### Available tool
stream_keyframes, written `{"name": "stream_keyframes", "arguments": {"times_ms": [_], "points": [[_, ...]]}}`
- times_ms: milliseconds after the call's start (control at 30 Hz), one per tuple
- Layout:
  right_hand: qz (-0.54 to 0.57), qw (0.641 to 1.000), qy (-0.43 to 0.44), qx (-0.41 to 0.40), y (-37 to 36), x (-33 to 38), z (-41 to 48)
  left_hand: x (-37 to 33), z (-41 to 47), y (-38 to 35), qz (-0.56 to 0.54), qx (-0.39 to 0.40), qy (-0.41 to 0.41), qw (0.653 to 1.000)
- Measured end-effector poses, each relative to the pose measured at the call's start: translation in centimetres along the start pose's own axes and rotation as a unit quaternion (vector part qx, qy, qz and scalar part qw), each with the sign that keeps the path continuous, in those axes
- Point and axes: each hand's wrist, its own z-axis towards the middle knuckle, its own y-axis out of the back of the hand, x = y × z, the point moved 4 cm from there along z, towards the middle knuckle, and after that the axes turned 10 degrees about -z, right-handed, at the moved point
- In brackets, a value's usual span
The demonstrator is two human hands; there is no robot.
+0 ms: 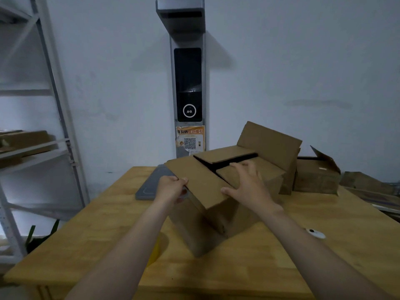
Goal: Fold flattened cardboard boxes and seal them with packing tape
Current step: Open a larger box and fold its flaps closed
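On the grey scanner stand (pixel 187 83) against the wall we see an orange notice (pixel 190 138) with a QR code and Chinese characters too blurred for us to read; the cardboard itself shows no print we can make out. The cardboard box (pixel 207 191) stands on the pale wooden table (pixel 281 267), just in front of us, its top flaps partly folded in with a dark gap between them. Our left hand (pixel 171 188) is closed around the edge of the near-left flap, fingers curled over it. Our right hand (pixel 249 187) lies spread open, palm down, pressing an inner flap, gripping nothing. A second open box (pixel 316 176) sits behind to the right, and a metal shelving rack (pixel 43 105) stands at the left against the plain whitish wall
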Motion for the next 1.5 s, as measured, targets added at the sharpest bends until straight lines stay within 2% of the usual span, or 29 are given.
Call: {"name": "stream_keyframes", "arguments": {"times_ms": [100, 233, 367, 467, 567, 633, 733, 1000, 1033, 1133, 1233, 1300, 1400, 1500], "points": [[-0.026, 0.999, 0.018, 0.002, -0.2, -0.1, 1.1, 0.4, 1.4, -0.3, 0.061, -0.036, -0.027, 0.997], [-0.001, 1.000, 0.001, 0.024, -1.4, -0.5, 2.2, 1.2, 2.6, 0.1, 0.186, -0.116, -0.088, 0.972], [-0.013, 1.000, 0.003, 0.024, -2.4, -0.9, 2.9, 2.3, 2.9, 0.0, 0.278, -0.128, -0.148, 0.940], [-0.035, 0.999, 0.005, 0.029, -2.9, -1.1, 3.3, 2.8, 3.5, -0.3, 0.337, -0.109, -0.155, 0.922], [-0.035, 0.999, 0.003, 0.020, -3.2, -1.4, 3.4, 2.1, 3.7, -1.6, 0.381, -0.053, -0.228, 0.894], [-0.043, 0.999, 0.007, 0.020, -3.3, -1.6, 3.4, 1.2, 3.7, -3.2, 0.327, 0.008, -0.250, 0.911], [-0.064, 0.997, 0.019, 0.032, -3.3, -1.7, 3.5, -0.4, 4.5, -5.4, 0.303, 0.066, -0.231, 0.922], [-0.028, 0.999, 0.041, 0.018, -2.9, -2.3, 3.6, -2.1, 6.2, -10.7, 0.411, 0.220, -0.159, 0.870], [-0.025, 0.999, 0.044, 0.016, -2.9, -2.4, 3.7, -1.7, 6.5, -11.2, 0.436, 0.231, -0.135, 0.859], [0.025, 0.999, 0.038, -0.015, -2.1, -3.4, 4.2, -0.7, 6.3, -11.9, 0.542, 0.254, -0.094, 0.795], [0.045, 0.991, -0.018, -0.121, 0.0, -5.7, 5.3, -0.6, 6.2, -12.5, 0.583, 0.285, -0.082, 0.757], [0.037, 0.981, -0.077, -0.172, 1.4, -7.9, 6.4, -0.6, 6.3, -12.9, 0.593, 0.298, -0.079, 0.744], [0.071, 0.972, -0.150, -0.167, 2.5, -11.0, 8.4, -0.6, 5.8, -13.3, 0.605, 0.301, -0.069, 0.734], [0.102, 0.973, -0.168, -0.124, 2.8, -12.7, 10.5, -0.9, 5.7, -13.4, 0.605, 0.295, -0.076, 0.735]]}}
